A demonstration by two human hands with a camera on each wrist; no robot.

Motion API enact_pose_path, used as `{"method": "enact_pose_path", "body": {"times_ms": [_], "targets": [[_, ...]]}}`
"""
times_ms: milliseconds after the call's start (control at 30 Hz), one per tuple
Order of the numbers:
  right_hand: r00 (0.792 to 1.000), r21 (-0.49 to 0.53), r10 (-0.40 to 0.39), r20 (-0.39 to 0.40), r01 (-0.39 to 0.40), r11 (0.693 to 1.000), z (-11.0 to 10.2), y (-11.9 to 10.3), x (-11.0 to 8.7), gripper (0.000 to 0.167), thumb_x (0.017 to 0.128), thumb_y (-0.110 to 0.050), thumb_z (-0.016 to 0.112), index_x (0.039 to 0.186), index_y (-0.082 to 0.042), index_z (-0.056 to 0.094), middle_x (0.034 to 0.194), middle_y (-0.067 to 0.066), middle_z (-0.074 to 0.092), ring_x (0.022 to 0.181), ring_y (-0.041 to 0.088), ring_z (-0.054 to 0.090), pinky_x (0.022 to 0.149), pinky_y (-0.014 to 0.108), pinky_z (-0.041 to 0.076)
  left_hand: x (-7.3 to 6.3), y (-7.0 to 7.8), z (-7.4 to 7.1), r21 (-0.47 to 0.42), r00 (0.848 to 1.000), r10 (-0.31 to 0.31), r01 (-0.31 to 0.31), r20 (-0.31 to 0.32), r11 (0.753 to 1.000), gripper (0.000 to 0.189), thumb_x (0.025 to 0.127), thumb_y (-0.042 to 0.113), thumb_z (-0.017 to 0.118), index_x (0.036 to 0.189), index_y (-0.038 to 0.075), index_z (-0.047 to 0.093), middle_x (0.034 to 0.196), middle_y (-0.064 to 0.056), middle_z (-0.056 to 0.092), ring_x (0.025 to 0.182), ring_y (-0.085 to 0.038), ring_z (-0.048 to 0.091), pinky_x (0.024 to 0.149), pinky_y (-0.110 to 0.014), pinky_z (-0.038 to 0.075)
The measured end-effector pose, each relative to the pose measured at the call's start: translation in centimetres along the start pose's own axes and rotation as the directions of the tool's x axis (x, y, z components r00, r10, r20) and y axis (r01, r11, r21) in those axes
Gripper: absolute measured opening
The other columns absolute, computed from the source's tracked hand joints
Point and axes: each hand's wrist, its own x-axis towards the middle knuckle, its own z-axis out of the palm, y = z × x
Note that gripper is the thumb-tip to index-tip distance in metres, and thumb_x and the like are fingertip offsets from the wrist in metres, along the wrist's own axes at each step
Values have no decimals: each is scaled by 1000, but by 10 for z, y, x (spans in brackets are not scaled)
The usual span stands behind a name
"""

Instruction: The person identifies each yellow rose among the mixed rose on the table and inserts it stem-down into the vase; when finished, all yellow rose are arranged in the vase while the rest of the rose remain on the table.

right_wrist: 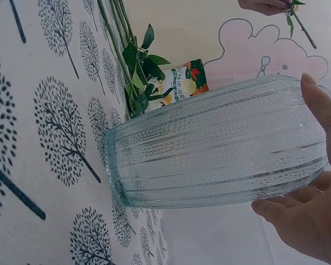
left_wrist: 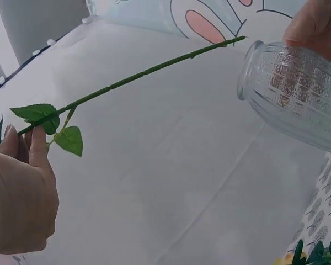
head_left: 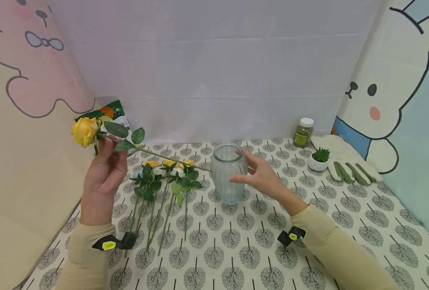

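Observation:
My left hand (head_left: 107, 173) pinches a yellow rose (head_left: 85, 131) by its green stem, just below the bloom and among the leaves. The stem slants across toward a clear ribbed glass vase (head_left: 229, 177). In the left wrist view the stem's bare tip (left_wrist: 240, 39) is close to the vase's rim but apart from it. Upright on the cloth, the vase (right_wrist: 209, 146) is held near its top by my right hand (head_left: 259, 174), thumb on the near side and fingers around the far side. The bloom is out of the left wrist view.
Several yellow and white roses (head_left: 167, 173) lie on the tree-patterned tablecloth (head_left: 214, 257), left of the vase. Behind my left hand stands a printed packet (head_left: 121, 121). At the right are a lidded jar (head_left: 303, 133), a small potted succulent (head_left: 319, 159) and gloves (head_left: 345, 159).

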Motion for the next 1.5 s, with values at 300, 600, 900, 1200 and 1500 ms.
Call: {"method": "enact_pose_path", "body": {"times_ms": [300,600,900,1200,1500], "targets": [[1000,3,20,-4,-20,1000,-1,0,0,106,78,-29,88,160,-14,22,161,8,30,142,32,39,111,43,37,2,-9,3,-85,990,111,-118,-87,989,9,89,-15,62,88,-11,70,92,-25,70,89,-41,70,81,-50,57],[1000,7,16,-2,-16,1000,1,-2,0,105,78,-29,88,160,-16,23,161,7,31,141,31,39,111,43,37,3,-30,-6,-4,972,213,-214,-96,977,8,89,-15,62,94,-11,66,95,-22,67,89,-38,69,81,-45,59],[999,-4,37,-7,-37,999,1,-3,-2,107,78,-31,88,160,-16,21,161,5,29,142,30,38,111,42,36,3,-49,-13,134,971,231,-222,-54,966,12,91,-12,61,102,-7,64,99,-19,64,93,-34,69,83,-40,59],[1000,-2,19,-6,-19,1000,0,-2,-2,106,79,-29,87,160,-13,21,161,6,30,142,30,38,111,41,37,6,-64,-19,301,966,255,-228,-52,926,9,90,-12,62,96,-9,69,96,-18,68,93,-31,70,85,-38,58],[1000,15,-1,-5,1,1000,1,1,-1,105,79,-28,88,160,-18,23,162,4,29,142,29,38,112,42,36,6,-83,-27,503,970,229,-159,-79,849,16,95,-8,58,98,0,72,99,-10,69,97,-22,70,82,-30,58]]}}
